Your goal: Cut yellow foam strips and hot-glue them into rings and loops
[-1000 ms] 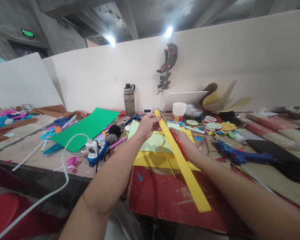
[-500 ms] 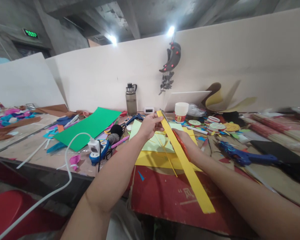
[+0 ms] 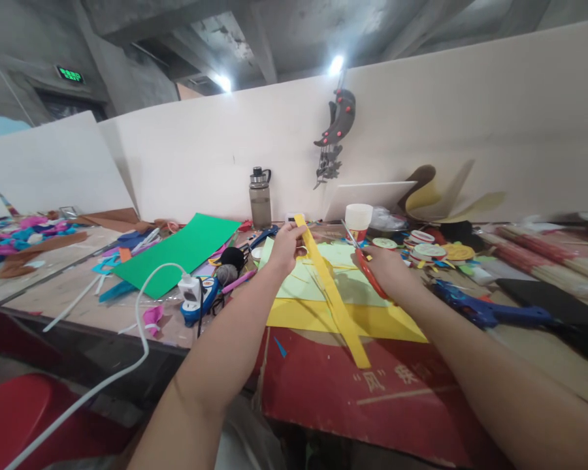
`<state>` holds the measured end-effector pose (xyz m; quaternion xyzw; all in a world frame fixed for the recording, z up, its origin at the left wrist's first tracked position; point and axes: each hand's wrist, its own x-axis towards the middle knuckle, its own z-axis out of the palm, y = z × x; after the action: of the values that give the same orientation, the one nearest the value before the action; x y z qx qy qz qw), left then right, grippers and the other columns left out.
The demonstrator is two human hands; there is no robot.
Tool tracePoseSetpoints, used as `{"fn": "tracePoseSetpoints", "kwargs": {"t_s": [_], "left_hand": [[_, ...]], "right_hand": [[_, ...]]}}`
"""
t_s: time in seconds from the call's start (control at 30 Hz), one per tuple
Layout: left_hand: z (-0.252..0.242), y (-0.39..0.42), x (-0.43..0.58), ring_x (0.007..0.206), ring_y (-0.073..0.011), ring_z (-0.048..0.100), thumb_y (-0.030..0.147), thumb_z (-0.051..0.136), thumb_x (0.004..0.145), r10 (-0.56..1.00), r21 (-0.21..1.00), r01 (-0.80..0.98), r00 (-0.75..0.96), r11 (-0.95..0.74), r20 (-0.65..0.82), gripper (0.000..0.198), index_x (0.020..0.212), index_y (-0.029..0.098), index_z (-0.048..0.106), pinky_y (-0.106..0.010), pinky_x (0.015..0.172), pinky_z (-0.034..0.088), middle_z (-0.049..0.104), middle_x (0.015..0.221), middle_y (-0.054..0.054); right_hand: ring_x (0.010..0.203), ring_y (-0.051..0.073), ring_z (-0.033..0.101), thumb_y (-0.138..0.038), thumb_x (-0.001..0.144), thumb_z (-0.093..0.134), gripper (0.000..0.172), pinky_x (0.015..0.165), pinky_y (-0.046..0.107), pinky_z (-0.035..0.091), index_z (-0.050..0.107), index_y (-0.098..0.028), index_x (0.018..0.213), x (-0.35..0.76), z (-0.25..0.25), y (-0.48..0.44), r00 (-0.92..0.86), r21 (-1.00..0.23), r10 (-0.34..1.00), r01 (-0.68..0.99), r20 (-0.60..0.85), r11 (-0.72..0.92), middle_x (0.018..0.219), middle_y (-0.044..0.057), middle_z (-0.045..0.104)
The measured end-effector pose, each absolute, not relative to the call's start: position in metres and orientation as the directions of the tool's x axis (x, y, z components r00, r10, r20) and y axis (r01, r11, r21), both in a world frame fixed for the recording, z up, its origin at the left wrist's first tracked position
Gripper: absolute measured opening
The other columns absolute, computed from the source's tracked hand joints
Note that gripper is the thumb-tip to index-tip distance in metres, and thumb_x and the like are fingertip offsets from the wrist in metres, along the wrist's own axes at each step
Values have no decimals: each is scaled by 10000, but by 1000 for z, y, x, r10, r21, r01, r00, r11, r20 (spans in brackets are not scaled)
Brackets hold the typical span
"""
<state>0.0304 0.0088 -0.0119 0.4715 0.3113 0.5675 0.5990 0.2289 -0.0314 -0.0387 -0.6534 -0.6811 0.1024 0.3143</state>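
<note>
My left hand (image 3: 285,247) pinches the top end of a long yellow paper strip (image 3: 332,297), which hangs down over the table towards me. My right hand (image 3: 386,269) is closed round red-handled scissors (image 3: 365,264), blades pointing up and away, a hand's width to the right of the strip. Under both hands lie a pale green sheet (image 3: 318,277) and a yellow sheet (image 3: 382,321) on a red board (image 3: 333,385).
A green sheet (image 3: 176,251), a water bottle (image 3: 260,198), a paper cup (image 3: 358,222), tape rolls (image 3: 424,250) and a blue glue gun (image 3: 490,313) crowd the table. A white cable (image 3: 127,352) with a plug (image 3: 192,287) runs off the left edge. A white partition stands behind.
The scissors have come away from the strip and moved right. The strip now hangs free from my left hand, swung closer to the table.
</note>
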Motion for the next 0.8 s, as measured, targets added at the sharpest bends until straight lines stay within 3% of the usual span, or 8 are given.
{"fn": "tracePoseSetpoints", "kwargs": {"t_s": [0.1, 0.27, 0.4, 0.47, 0.53, 0.6, 0.7, 0.8], "left_hand": [[-11, 14, 25, 417, -56, 445, 246, 593, 750, 981, 892, -436, 88, -119, 174, 145, 747, 184, 462, -161, 409, 285, 529, 548, 37], [-9, 17, 22, 463, -67, 476, 252, 509, 833, 985, 852, -516, 87, -86, 152, 72, 859, 186, 496, -177, 473, 383, 500, 569, 34], [-7, 20, 16, 417, -55, 439, 308, 469, 866, 991, 851, -519, 43, -85, 125, 127, 945, 211, 495, -148, 412, 308, 506, 583, 29], [-7, 23, 13, 380, -40, 380, 302, 458, 871, 995, 842, -536, 34, -57, 89, 127, 902, 186, 499, -142, 383, 237, 485, 566, 26], [-8, 26, 11, 376, -38, 361, 294, 434, 880, 999, 828, -560, 25, -14, 33, 158, 835, 155, 492, -146, 376, 214, 460, 548, 22], [-8, 29, 9, 379, -37, 353, 286, 403, 890, 1000, 818, -574, 13, 18, -13, 200, 787, 134, 482, -149, 372, 215, 438, 533, 21], [-7, 30, 7, 388, -35, 354, 233, 391, 885, 999, 815, -579, -4, 25, -34, 188, 768, 120, 485, -145, 379, 234, 417, 524, 26], [-7, 28, 7, 396, -43, 388, 195, 410, 854, 999, 841, -541, -41, -11, -13, 114, 806, 137, 497, -149, 400, 270, 442, 538, 24]], "right_hand": [[804, 292, 632, -404, 847, 397, 384, 678, 364, 433, 654, -126, 914, 239, -39, -25, 110, -308, 976, 950, 190, -47, 878, 213, 663], [934, 321, 620, -398, 839, 415, 414, 715, 385, 451, 595, -118, 1087, 241, -43, -24, 168, -151, 985, 975, 28, -162, 1024, 214, 640], [974, 327, 597, -324, 819, 466, 387, 735, 392, 441, 589, -116, 1121, 243, -43, -26, 114, -82, 993, 990, 26, -112, 1064, 223, 629], [1002, 347, 568, -339, 824, 470, 365, 769, 426, 421, 623, -131, 1082, 241, -40, -31, 83, -38, 987, 996, 135, -78, 1062, 224, 626], [1017, 332, 546, -331, 847, 446, 327, 815, 431, 397, 654, -148, 1021, 233, -36, -35, 24, -49, 942, 999, 334, -8, 1049, 201, 628], [967, 258, 560, -288, 881, 391, 315, 838, 364, 390, 667, -154, 954, 221, -32, -38, -58, -144, 859, 978, 508, 151, 1004, 152, 643], [868, 176, 573, -229, 864, 421, 254, 783, 263, 393, 665, -160, 878, 201, -30, -35, -183, -255, 808, 890, 560, 379, 932, 90, 658], [765, 157, 578, -219, 828, 468, 202, 683, 247, 377, 663, -173, 800, 188, -29, -26, -213, -282, 855, 883, 473, 375, 840, 61, 671]]}}
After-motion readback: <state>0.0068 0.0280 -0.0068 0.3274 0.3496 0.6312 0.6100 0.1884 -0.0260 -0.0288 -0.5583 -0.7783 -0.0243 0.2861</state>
